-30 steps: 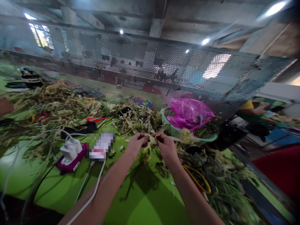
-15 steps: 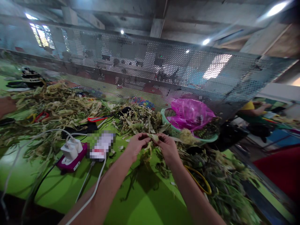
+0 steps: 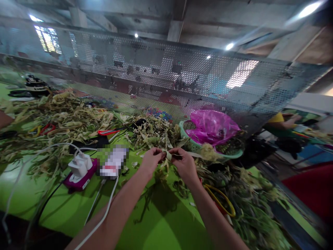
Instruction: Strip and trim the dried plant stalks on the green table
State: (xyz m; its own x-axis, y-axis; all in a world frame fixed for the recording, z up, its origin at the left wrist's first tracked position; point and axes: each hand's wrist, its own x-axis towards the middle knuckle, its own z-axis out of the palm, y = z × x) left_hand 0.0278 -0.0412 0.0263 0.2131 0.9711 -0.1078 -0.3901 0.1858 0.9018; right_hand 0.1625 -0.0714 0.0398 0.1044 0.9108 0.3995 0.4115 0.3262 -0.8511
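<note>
In the middle of the head view, my left hand [image 3: 153,160] and my right hand [image 3: 183,162] meet over the green tabletop [image 3: 156,229]. Both have their fingers pinched on a pale strip of dried plant material [image 3: 169,156], which looks like a husk or leaf. The strip is bent between my fingertips, and a thin pale end reaches out to the right past my right hand. Dry yellowish bits hang below my fingers. Just beyond the hands lies a heap of dried plant scraps [image 3: 156,133].
A mint basket [image 3: 232,155] holds a magenta plastic bag [image 3: 213,126]. To the left are a phone [image 3: 114,162], a purple power strip [image 3: 80,180] with white chargers and cables, and a red cutter [image 3: 109,132]. Yellow-handled scissors [image 3: 221,199] lie right among green-grey stalks [image 3: 249,198]. Perforated metal [image 3: 145,76] stands behind.
My fingers have shifted slightly on the pale strip, which is now folded more tightly between them. At the far left, another person's hand has drawn partly out of view.
</note>
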